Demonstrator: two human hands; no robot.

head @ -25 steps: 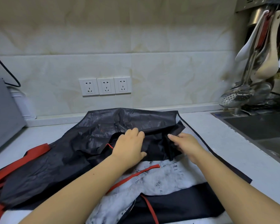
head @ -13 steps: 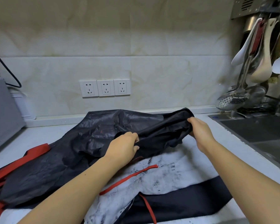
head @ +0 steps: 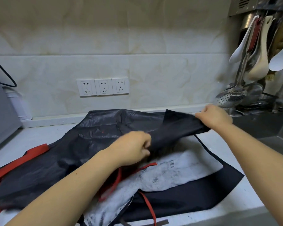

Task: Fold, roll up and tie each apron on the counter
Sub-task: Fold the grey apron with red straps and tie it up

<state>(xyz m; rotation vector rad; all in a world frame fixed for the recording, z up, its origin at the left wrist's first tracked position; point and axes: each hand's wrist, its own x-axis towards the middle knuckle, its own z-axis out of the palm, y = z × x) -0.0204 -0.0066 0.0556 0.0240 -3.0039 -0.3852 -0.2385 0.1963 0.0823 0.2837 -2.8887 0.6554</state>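
Black apron (head: 96, 132), long axis left-right

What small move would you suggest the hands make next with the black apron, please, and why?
Probably draw the right hand outward to pull the black apron taut and flat before folding. Both hands grip a raised flap of it, the left hand near the middle, yet the rest lies crumpled, partly over the white-lined apron.

Hanging utensils (head: 258, 51) and sink (head: 268, 128) crowd the right.
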